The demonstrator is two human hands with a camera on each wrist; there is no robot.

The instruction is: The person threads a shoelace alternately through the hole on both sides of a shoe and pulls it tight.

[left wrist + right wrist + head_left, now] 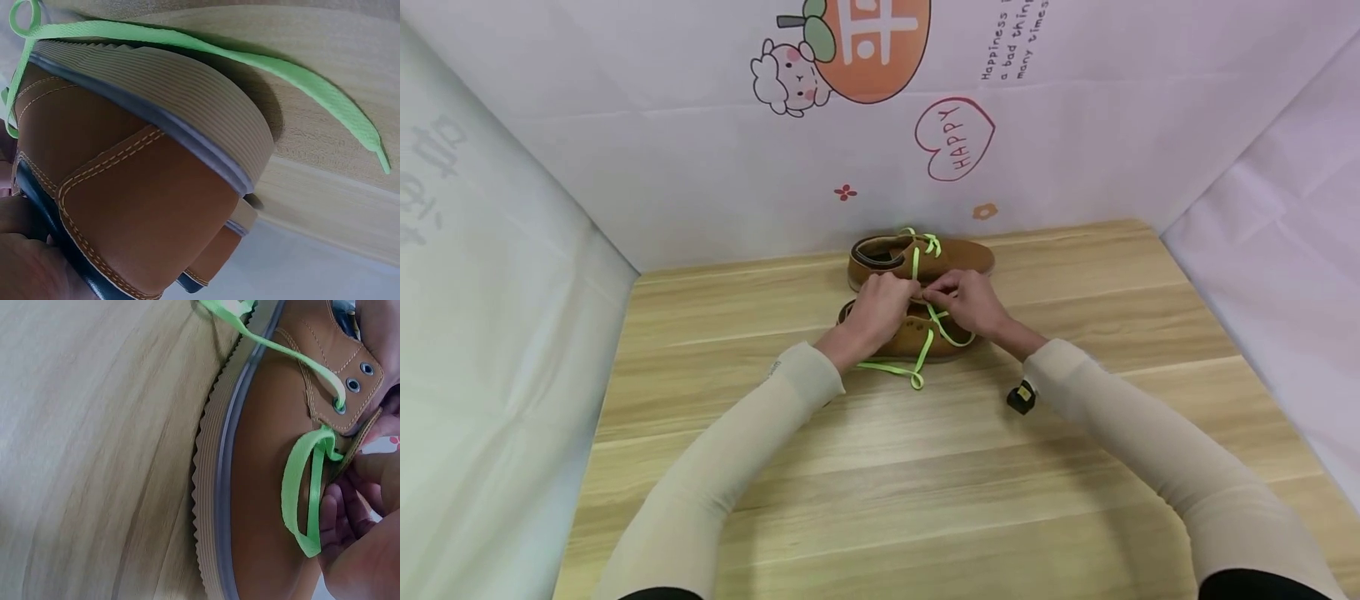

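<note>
Brown leather lace-up shoe (269, 469) sits on the pale wooden bench (880, 500), just beside its brown leather twin (966, 254). Left hand (880, 310) and right hand (973, 305) pinch its far flap (360, 439). Threading the flat green lace (295, 478) seems underway; next probably needs a gentle pull.

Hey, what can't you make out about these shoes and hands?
- Head view: part of the opening of the near lace-up shoe, hidden by the left hand.
- Head view: eyelets of the far lace-up shoe, too small.
- Left wrist view: most of the left hand, cut off by the left edge.
- Right wrist view: the near lace-up shoe's toe, cut off below.
</note>
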